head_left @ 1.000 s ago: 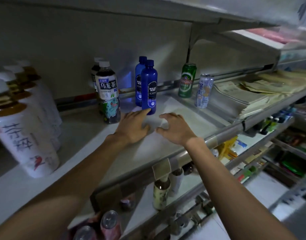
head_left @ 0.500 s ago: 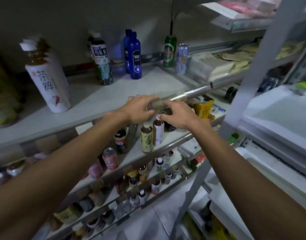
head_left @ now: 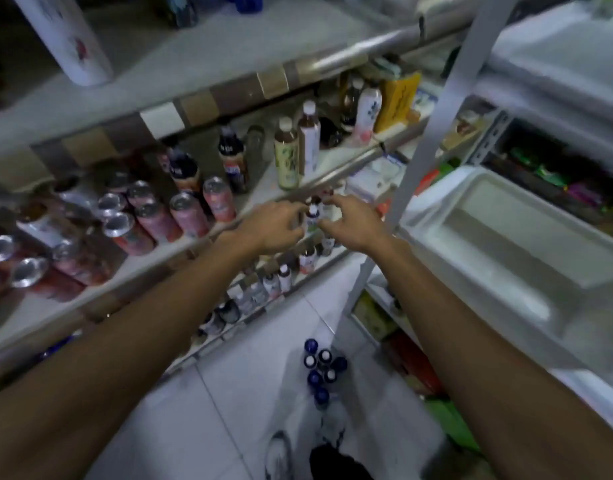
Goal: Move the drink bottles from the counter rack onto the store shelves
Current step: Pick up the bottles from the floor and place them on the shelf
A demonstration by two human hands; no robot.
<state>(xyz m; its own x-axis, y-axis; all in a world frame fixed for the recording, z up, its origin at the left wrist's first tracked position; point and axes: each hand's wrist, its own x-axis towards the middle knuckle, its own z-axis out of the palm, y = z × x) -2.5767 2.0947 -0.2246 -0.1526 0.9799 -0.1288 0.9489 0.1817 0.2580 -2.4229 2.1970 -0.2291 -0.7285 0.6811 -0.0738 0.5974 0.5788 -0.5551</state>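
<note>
Store shelves (head_left: 229, 57) ahead, tiled floor (head_left: 229, 393) underneath. Left hand (head_left: 274, 230) and right hand (head_left: 350, 223) held close together before shelf edge; fingers (head_left: 293, 221) loosely curled, gripping nothing. Blue-capped bottles (head_left: 320, 372) clustered upright on floor, well below fingers. Tea bottles (head_left: 294, 150) upright on shelf just above fingers. Cans (head_left: 166, 216) left of fingers. White chest (head_left: 506, 244) right of fingers.

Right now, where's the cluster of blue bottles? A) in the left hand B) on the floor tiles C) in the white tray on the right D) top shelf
B: the blue bottles stand clustered on the tiled floor, their caps pointing up toward the camera.
</note>
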